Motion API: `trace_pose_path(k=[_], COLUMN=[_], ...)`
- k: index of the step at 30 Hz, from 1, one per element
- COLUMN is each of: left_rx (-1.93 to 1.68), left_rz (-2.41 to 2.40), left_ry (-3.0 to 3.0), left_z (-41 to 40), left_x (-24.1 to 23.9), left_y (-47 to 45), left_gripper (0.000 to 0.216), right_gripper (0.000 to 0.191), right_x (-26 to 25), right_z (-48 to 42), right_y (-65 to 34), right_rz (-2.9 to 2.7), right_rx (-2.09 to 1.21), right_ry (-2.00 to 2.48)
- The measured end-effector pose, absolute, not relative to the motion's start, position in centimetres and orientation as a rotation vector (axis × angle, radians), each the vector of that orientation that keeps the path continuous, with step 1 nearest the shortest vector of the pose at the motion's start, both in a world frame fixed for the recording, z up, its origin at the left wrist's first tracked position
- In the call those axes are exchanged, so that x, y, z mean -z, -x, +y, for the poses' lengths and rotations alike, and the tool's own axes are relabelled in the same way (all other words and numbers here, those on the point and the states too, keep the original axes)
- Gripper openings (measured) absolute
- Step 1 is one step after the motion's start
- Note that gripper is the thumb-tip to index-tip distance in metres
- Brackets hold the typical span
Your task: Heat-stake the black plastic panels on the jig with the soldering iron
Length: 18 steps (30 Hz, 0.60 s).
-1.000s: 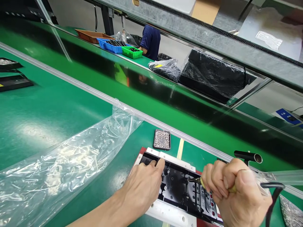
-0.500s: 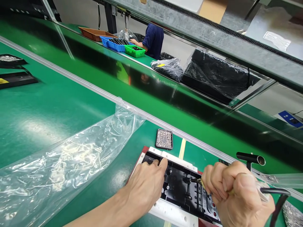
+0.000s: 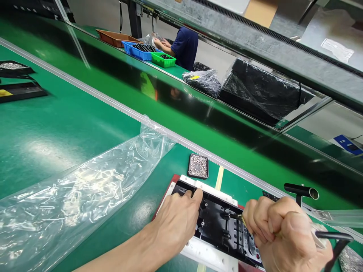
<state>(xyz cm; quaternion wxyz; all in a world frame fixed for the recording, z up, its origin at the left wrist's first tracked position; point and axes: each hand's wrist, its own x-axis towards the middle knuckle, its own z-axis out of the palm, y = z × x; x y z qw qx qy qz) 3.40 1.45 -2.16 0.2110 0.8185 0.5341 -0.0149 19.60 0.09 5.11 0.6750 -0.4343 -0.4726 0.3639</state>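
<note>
A long black plastic housing (image 3: 212,215) lies in a fixture with white side strips (image 3: 208,251) on a dark red base. My left hand (image 3: 180,217) is closed with bent fingers pressed on the housing's left end; its fingertips are partly hidden. My right hand (image 3: 283,226) makes a fist around a corded tool that looks like a soldering iron (image 3: 236,216). The iron's slim tip points left and reaches down to the housing; whether it touches is hard to tell. Its black cord (image 3: 336,240) leaves behind the fist. Beyond the fixture sits a small black tray of tiny metal parts (image 3: 197,166).
A clear plastic bag (image 3: 93,189) covers much of the left bench. A black tube holder (image 3: 302,190) stands at the right, beyond my fist. A metal rail (image 3: 113,99) crosses the bench. Across the line, a co-worker (image 3: 185,47) stands near blue (image 3: 138,50) and green bins (image 3: 163,59).
My hands and the iron hold nearly the same place over the housing; the whole view has shifted slightly. The co-worker's hands have lifted near the blue bin.
</note>
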Motion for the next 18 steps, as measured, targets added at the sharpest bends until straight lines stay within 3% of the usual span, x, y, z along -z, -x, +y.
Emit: trace_pose_path(k=[18], left_rx=[-0.038], left_rz=[1.507], left_ry=[-2.314], left_z=[1.16], left_x=[2.62], left_y=[-3.39], left_gripper=[0.029], right_gripper=[0.045], right_x=[-5.16], right_z=[-0.01], right_y=[-19.34], right_rz=[-1.052], right_rx=[-0.814], right_ry=[0.978])
